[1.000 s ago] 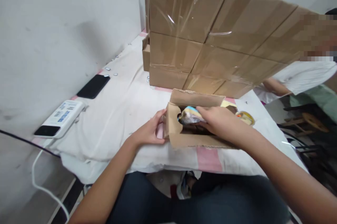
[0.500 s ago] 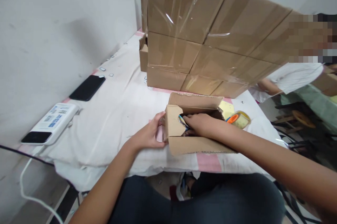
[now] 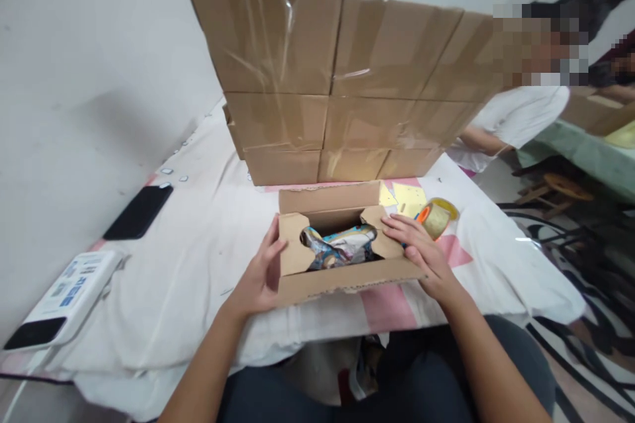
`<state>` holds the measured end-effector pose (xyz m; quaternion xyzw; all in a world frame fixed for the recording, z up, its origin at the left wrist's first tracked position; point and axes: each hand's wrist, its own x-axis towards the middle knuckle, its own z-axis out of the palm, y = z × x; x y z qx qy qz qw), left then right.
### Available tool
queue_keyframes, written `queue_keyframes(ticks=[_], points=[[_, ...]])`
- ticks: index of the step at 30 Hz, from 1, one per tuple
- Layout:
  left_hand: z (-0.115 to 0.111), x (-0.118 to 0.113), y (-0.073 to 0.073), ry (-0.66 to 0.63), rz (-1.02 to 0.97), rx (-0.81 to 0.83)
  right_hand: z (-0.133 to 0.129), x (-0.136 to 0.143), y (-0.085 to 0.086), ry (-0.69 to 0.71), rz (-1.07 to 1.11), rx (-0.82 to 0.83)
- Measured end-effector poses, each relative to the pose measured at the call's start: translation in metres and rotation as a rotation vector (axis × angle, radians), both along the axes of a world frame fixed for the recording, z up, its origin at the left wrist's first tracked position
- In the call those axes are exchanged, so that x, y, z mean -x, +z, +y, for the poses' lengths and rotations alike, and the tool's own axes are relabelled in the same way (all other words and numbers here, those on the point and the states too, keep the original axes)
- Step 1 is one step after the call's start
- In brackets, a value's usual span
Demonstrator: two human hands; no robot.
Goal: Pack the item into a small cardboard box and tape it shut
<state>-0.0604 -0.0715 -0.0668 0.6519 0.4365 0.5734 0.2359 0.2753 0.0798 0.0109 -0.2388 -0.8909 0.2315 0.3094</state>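
Cardboard box, packets inside, is steadied at the desk edge: left hand pressed flat against its side, right hand laid open on a flap.

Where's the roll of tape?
In the head view, the tape roll lies on the white cloth right of the open box, just beyond the right hand.

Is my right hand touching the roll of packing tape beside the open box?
Apart. The head view shows the right hand resting on the open cardboard box's right flap, with a strip of white cloth visible between its knuckles and the tape roll.
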Motion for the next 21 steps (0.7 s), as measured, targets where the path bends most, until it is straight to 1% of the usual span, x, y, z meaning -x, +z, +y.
queue_keyframes(ticks=[2,3,5,7,8,10,13,14,16,18,19,20,21], points=[[0.002,-0.012,0.012,0.056,0.015,-0.101,-0.001,0.003,0.0,0.022,0.011,0.027],[0.003,-0.019,0.017,0.105,-0.02,-0.105,-0.002,0.003,0.001,0.033,0.037,0.045],[0.005,-0.033,0.024,0.227,-0.133,-0.053,-0.004,0.005,0.001,0.037,0.113,0.105],[0.007,-0.043,0.028,0.307,-0.239,0.012,-0.004,0.009,-0.001,-0.017,0.201,0.175],[0.009,-0.045,0.029,0.32,-0.277,0.03,-0.002,0.013,-0.003,-0.052,0.23,0.205],[0.013,-0.042,0.03,0.3,-0.306,0.056,0.003,0.025,-0.005,-0.097,0.233,0.242],[0.018,-0.032,0.036,0.282,-0.246,0.119,0.013,0.042,-0.005,-0.117,0.184,0.264],[0.018,-0.029,0.039,0.305,-0.191,0.133,0.014,0.045,-0.006,-0.135,0.193,0.249],[0.016,-0.028,0.048,0.402,0.012,0.127,0.014,0.044,-0.008,-0.145,0.214,0.17],[0.014,-0.029,0.055,0.537,0.354,0.04,0.012,0.038,-0.012,-0.095,0.179,0.058],[0.015,-0.03,0.056,0.535,0.513,0.024,0.012,0.033,-0.013,-0.07,0.154,0.012],[0.017,-0.031,0.056,0.504,0.676,0.009,0.011,0.028,-0.014,-0.057,0.14,-0.02],[0.02,-0.032,0.054,0.433,0.797,-0.012,0.009,0.024,-0.013,-0.056,0.137,-0.041]])
